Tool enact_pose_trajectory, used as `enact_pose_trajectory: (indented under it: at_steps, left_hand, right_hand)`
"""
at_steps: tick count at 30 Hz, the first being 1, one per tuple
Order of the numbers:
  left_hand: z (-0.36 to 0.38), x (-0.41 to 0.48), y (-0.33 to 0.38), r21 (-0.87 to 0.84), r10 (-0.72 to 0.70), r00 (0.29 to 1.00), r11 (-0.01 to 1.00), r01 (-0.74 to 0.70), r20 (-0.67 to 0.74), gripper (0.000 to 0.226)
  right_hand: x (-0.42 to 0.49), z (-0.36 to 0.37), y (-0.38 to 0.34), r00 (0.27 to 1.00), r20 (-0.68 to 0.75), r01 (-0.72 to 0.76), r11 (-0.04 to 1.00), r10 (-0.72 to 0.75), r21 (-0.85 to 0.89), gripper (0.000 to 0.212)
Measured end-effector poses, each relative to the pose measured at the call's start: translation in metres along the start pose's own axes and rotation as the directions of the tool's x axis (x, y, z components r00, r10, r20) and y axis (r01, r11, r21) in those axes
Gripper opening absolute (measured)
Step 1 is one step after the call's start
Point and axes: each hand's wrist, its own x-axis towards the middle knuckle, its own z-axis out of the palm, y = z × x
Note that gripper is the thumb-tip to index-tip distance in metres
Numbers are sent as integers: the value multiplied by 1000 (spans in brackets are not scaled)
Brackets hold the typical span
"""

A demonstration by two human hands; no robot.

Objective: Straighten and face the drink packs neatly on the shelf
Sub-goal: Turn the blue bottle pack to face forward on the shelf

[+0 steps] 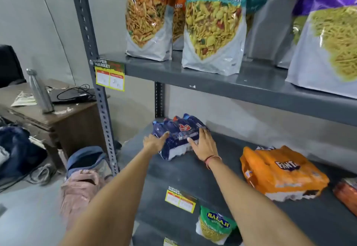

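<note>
A dark blue shrink-wrapped pack of cola bottles [178, 133] lies on its side at the back left of the grey middle shelf [193, 170]. My left hand [155, 141] presses against the pack's left side. On the pack's right side rests my right hand [202, 145], fingers spread over the wrap. An orange Fanta pack [280, 172] lies flat and skewed further right on the same shelf. Another orange pack [346, 193] is cut off at the right edge.
Large snack bags [212, 29] stand on the upper shelf [231, 83]. A green snack bag [214, 226] sits on the shelf below. Price tags [180, 200] hang on the shelf edges. Left of the rack post [96, 83] are bags [83, 178] on the floor and a wooden table [58, 114] with a steel bottle [39, 91].
</note>
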Motion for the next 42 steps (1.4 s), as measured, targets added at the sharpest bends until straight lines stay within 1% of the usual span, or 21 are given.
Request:
enact_pose_trajectory:
  at_steps: [2, 4, 6, 8, 11, 14, 15, 17, 20, 22, 24, 25, 29, 30, 32, 34, 36, 38, 40, 41, 42]
  left_hand:
    - [10, 13, 2, -113, -108, 994, 988, 104, -28, 101]
    - [26, 23, 2, -244, -197, 980, 952, 186, -21, 112]
    - [42, 28, 3, -429, -237, 971, 875, 226, 29, 114]
    - [51, 34, 3, -580, -235, 972, 788, 208, 30, 107]
    - [56, 44, -2, -697, -196, 981, 702, 149, 12, 104]
    - [59, 55, -10, -760, -115, 993, 642, 105, 40, 93]
    - [60, 58, -14, -769, -88, 995, 633, 89, 43, 89]
    - [62, 64, -19, -774, -56, 997, 628, 79, 56, 89]
    - [58, 56, -19, -780, 21, 999, 626, 20, 43, 82]
    - [55, 42, -22, -778, 120, 993, 623, -80, -6, 71]
    - [54, 29, -29, -729, 237, 970, 655, -198, -51, 66]
    - [54, 23, -34, -688, 300, 951, 677, -262, -67, 66]
    - [44, 15, -54, -522, 509, 860, 723, -453, -42, 90]
    - [41, 17, -61, -444, 525, 850, 754, -484, -35, 90]
    - [39, 23, -75, -211, 511, 859, 836, -507, -36, 80]
    - [41, 25, -83, -121, 426, 902, 894, -431, -67, 67]
    - [48, 14, -82, -188, 332, 934, 917, -353, -134, 60]
    - [59, -9, -78, -270, 305, 924, 892, -362, -232, 54]
    - [74, -38, -76, -243, 402, 871, 849, -470, -282, 55]
    - [82, -51, -73, -230, 469, 847, 821, -522, -249, 61]
    - [90, -62, -70, -227, 531, 830, 798, -558, -172, 71]
  right_hand:
    - [15, 2, 2, 994, -18, -103, 994, 104, 44, 73]
    - [31, 5, 5, 975, 31, -220, 970, 218, 101, 76]
    - [47, 11, 7, 953, 66, -302, 936, 295, 179, 82]
    - [61, 18, 12, 942, 49, -334, 917, 331, 217, 81]
    - [75, 25, 21, 920, 35, -385, 884, 390, 266, 86]
    - [83, 27, 29, 877, 117, -462, 754, 465, 467, 104]
    - [82, 26, 31, 869, 126, -470, 720, 478, 510, 106]
    - [80, 32, 39, 871, 99, -452, 702, 482, 550, 100]
    - [58, 34, 37, 884, -12, -375, 723, 468, 579, 84]
    - [37, 29, 31, 886, -109, -301, 740, 450, 601, 79]
    - [13, 26, 31, 888, -180, -235, 755, 422, 612, 75]
    - [1, 23, 32, 891, -197, -214, 763, 408, 609, 75]
    - [-39, 21, 44, 910, -197, -209, 815, 364, 540, 92]
    - [-45, 23, 47, 922, -204, -198, 853, 329, 483, 92]
    - [-55, 26, 53, 941, -198, -194, 918, 273, 346, 87]
    - [-60, 27, 56, 947, -168, -202, 912, 275, 358, 80]
    - [-63, 25, 57, 942, -142, -206, 857, 305, 473, 81]
    - [-61, 20, 53, 925, -112, -221, 755, 363, 618, 93]
    - [-55, 13, 51, 895, -36, -248, 564, 444, 788, 106]
    - [-50, 9, 48, 887, 14, -254, 463, 462, 849, 108]
    - [-44, 4, 46, 888, 72, -263, 373, 455, 890, 106]
